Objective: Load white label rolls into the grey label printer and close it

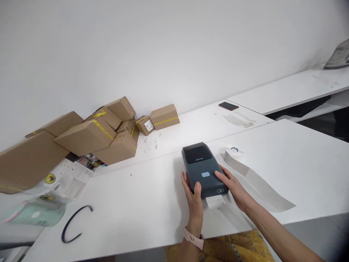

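A dark blue-grey label printer (197, 174) with a black window and a light blue button is held between my two hands over the white table. My left hand (194, 198) grips its left side near the front, thumb on the top edge. Along the right side, my right hand (233, 185) grips it, fingers resting on the casing. A short white label strip (215, 201) sticks out of the printer's front. To its right lies a roll of white labels (233, 151), its long strip (261, 185) unrolled towards the table's front edge.
Several cardboard boxes (87, 134) are piled at the back left. Packaged goods (73, 178) and a green pouch (35, 214) lie before them. A dark curved band (72, 225) rests near the front left. A phone (228, 106) lies by the wall; a bag (338, 56) stands far right.
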Demonstrator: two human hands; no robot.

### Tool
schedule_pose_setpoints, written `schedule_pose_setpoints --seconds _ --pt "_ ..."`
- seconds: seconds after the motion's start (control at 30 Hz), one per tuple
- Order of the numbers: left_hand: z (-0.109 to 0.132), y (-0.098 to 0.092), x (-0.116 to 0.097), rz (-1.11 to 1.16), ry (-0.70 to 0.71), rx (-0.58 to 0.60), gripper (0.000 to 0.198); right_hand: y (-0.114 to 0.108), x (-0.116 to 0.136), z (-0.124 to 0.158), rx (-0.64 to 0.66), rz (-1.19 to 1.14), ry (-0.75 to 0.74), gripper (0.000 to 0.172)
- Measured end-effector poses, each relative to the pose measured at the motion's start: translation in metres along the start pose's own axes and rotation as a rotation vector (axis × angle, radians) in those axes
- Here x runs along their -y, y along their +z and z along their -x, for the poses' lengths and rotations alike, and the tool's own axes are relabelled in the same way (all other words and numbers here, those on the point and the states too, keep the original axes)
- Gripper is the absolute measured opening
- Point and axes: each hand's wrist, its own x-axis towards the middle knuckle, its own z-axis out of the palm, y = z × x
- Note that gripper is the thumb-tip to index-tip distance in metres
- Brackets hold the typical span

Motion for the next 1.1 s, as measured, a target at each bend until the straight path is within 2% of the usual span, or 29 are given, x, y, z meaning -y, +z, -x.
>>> schedule_pose_setpoints --seconds 0.2,0.33,0.4,0.47,0.53,0.57,0.63,0.7,0.83,1.1 --pt "-0.007 0.000 0.003 -0.055 0.101 -0.036 0.071 0.001 0.001 -0.002 0.015 0.047 -0.053 0.067" --pt "-0.003 -0.005 -0.006 -0.085 0.125 0.024 0.068 -0.002 0.000 -0.002 0.009 0.143 -0.114 0.066" --pt "0.005 -0.012 -0.006 -0.093 0.108 0.057 0.063 -0.003 -0.003 0.002 -0.064 0.300 -0.286 0.064" --pt "0.014 -0.024 0.001 -0.110 0.092 0.033 0.056 -0.005 -0.007 0.007 -0.113 0.516 -0.588 0.054" --pt "0.022 -0.038 0.014 -0.148 0.083 -0.038 0.051 -0.007 -0.010 0.012 -0.067 0.724 -0.885 0.042" --pt "0.025 -0.044 0.020 -0.175 0.077 -0.051 0.048 -0.007 -0.011 0.013 -0.029 0.811 -0.988 0.039" --pt "0.028 -0.055 0.030 -0.219 0.082 -0.016 0.039 -0.008 -0.012 0.015 0.020 0.963 -1.095 0.039" --pt "0.027 -0.060 0.034 -0.221 0.094 0.025 0.032 -0.010 -0.011 0.014 0.022 1.099 -1.127 0.041" --pt "0.024 -0.061 0.034 -0.206 0.094 0.026 0.028 -0.013 -0.006 0.012 0.020 1.266 -1.152 0.039" --pt "0.023 -0.063 0.043 -0.204 0.124 0.029 0.029 -0.003 -0.006 0.017 -0.069 1.217 -1.104 0.033"
